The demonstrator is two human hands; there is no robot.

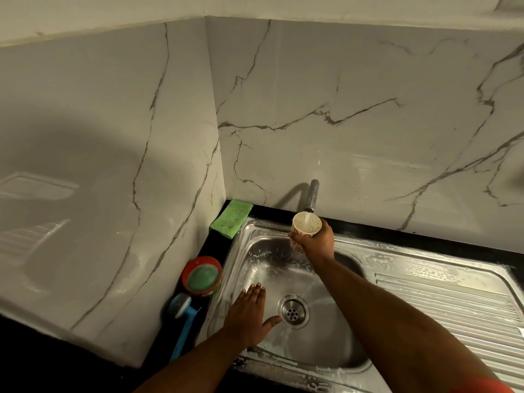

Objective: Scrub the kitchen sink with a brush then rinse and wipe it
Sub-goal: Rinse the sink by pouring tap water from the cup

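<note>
The steel sink is wet, with soap foam along its rim and walls. Its drain lies in the middle of the basin. My right hand grips a small white cup with red flowers under the tap, and water runs into the cup. My left hand lies flat, fingers straight, on the basin's left side beside the drain. A blue-handled brush rests on the dark counter left of the sink.
A green cloth lies at the back left corner of the counter. A red tub of green soap stands between cloth and brush. The ribbed drainboard stretches to the right. Marble-pattern walls close in behind and on the left.
</note>
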